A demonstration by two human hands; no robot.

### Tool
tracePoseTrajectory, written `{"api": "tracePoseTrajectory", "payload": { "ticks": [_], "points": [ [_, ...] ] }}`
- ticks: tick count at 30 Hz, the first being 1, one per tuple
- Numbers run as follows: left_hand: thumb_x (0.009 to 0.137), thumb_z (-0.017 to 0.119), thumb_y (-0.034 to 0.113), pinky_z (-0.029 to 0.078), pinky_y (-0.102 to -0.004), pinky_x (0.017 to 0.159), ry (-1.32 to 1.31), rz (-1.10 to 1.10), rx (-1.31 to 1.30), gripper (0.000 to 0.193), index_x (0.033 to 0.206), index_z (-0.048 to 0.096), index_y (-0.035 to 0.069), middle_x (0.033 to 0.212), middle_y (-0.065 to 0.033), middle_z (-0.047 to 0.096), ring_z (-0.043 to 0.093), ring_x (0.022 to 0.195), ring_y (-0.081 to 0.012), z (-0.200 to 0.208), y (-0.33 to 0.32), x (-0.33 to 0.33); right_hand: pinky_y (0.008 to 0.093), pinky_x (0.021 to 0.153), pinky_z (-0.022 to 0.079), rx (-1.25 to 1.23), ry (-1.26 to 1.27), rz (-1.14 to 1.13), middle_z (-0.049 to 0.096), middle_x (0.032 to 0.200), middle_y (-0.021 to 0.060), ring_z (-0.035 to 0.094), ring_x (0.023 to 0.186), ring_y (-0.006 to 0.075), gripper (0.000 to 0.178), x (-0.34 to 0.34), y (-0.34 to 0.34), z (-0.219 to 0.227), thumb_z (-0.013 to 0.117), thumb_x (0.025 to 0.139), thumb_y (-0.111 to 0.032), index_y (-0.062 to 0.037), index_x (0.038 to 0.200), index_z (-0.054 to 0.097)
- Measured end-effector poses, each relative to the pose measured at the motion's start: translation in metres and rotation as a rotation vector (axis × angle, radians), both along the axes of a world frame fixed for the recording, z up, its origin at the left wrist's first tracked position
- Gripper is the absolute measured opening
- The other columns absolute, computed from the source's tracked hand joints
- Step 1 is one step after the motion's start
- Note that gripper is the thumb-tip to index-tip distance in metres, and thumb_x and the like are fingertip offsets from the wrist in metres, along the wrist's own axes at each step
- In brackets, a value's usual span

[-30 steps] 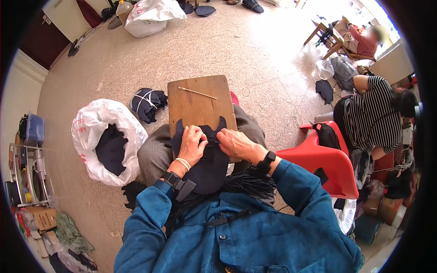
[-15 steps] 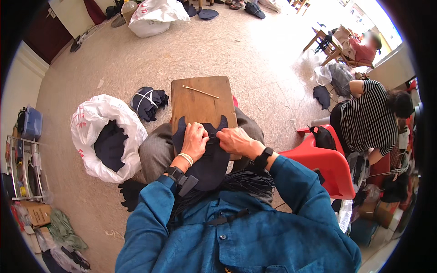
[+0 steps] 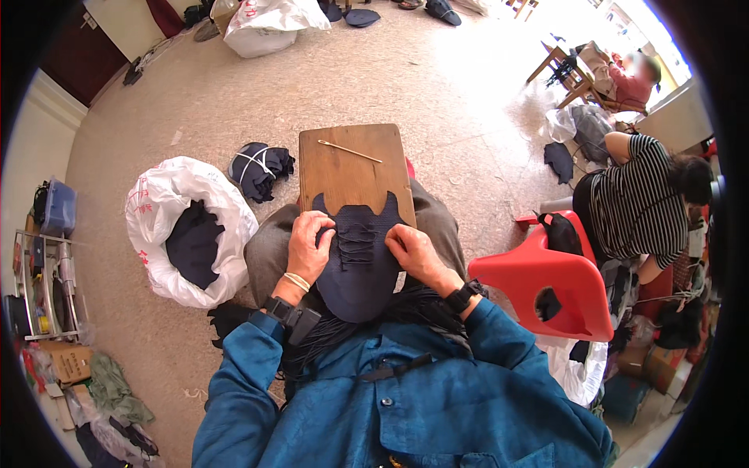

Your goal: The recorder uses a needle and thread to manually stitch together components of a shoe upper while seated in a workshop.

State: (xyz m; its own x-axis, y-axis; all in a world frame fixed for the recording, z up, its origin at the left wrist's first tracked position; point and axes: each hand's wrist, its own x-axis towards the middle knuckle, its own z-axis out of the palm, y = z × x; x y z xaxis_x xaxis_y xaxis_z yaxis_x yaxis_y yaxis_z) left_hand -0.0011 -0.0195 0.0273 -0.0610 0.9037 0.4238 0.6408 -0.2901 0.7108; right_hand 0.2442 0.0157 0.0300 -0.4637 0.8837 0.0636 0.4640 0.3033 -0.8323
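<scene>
Change since earlier: both hands have drawn apart on the work; I saw the right hand crossing over the laced middle before, and now it sits on the right edge, lacing uncovered.

Head view, left hand (image 3: 310, 248): I read it as curled and pressing on the left edge of the dark shoe upper (image 3: 359, 261), fingers bent at the lacing (image 3: 356, 240).

Head view, right hand (image 3: 413, 251): closed in a pinch on the upper's right edge; whether it grips a lace end I cannot tell.

Where the piece lies: on the near end of the wooden board (image 3: 353, 168), across the lap, between the hands.

Long axis: runs near to far, rounded end toward the body, two points far.

Nearer hand: both equally close, touching either side of the lacing.

Tool: thin needle (image 3: 349, 151) lies apart on the board's far part, beyond both hands.

Edges and room: bare board far of the upper; white bag (image 3: 168, 204) of dark pieces left, red plastic chair (image 3: 550, 282) right, tied dark bundle (image 3: 260, 167) far-left on the floor.
</scene>
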Motion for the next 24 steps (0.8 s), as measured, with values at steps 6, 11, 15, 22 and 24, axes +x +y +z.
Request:
{"api": "tracePoseTrajectory", "payload": {
  "ticks": [6,11,15,22,24],
  "points": [
    [0.073,0.075,0.009,0.042,-0.0395,0.086,0.154,-0.062,0.011,0.013,0.082,0.066,0.01,0.094,-0.0046,0.059,0.056,0.091,-0.0257,-0.006,-0.004,0.018,0.045,0.071,0.051,0.262,-0.128,0.017,0.06,0.084,0.0158,0.064,0.082,0.036,0.009,-0.015,-0.005,-0.011,0.061,0.09,-0.012,-0.0041,0.09,0.057],
    [0.071,0.076,0.009,0.042,-0.0399,0.086,0.159,-0.064,-0.009,0.016,0.083,0.065,0.009,0.094,-0.0055,0.058,0.056,0.093,-0.0264,-0.012,-0.004,0.023,0.0442,0.069,0.051,0.226,-0.2,-0.08,0.062,0.082,0.0152,0.063,0.08,0.036,0.01,-0.027,-0.001,-0.012,0.065,0.087,-0.012,-0.0034,0.086,0.06],
    [0.071,0.076,0.008,0.043,-0.0403,0.086,0.165,-0.044,-0.018,0.02,0.087,0.064,0.008,0.096,-0.007,0.057,0.055,0.094,-0.0278,-0.016,-0.006,0.023,0.0448,0.068,0.051,0.204,-0.204,-0.148,0.062,0.081,0.0151,0.063,0.079,0.0364,0.012,-0.033,-0.004,-0.013,0.066,0.087,-0.013,-0.0036,0.084,0.06],
    [0.073,0.074,0.005,0.044,-0.0405,0.087,0.054,-0.028,-0.013,0.022,0.091,0.061,0.007,0.099,-0.0085,0.057,0.055,0.096,-0.0298,-0.021,-0.01,0.023,0.0465,0.066,0.052,0.254,-0.237,-0.204,0.062,0.081,0.0156,0.063,0.077,0.0377,0.014,-0.036,-0.006,-0.014,0.065,0.087,-0.014,-0.0039,0.082,0.057],
    [0.073,0.074,0.004,0.044,-0.0406,0.087,0.037,-0.022,-0.013,0.022,0.091,0.061,0.006,0.099,-0.0085,0.057,0.054,0.096,-0.0298,-0.021,-0.009,0.022,0.0471,0.067,0.052,0.249,-0.238,-0.188,0.061,0.081,0.0166,0.064,0.078,0.0386,0.014,-0.036,-0.002,-0.014,0.064,0.088,-0.015,-0.004,0.083,0.055]
  ]
}}
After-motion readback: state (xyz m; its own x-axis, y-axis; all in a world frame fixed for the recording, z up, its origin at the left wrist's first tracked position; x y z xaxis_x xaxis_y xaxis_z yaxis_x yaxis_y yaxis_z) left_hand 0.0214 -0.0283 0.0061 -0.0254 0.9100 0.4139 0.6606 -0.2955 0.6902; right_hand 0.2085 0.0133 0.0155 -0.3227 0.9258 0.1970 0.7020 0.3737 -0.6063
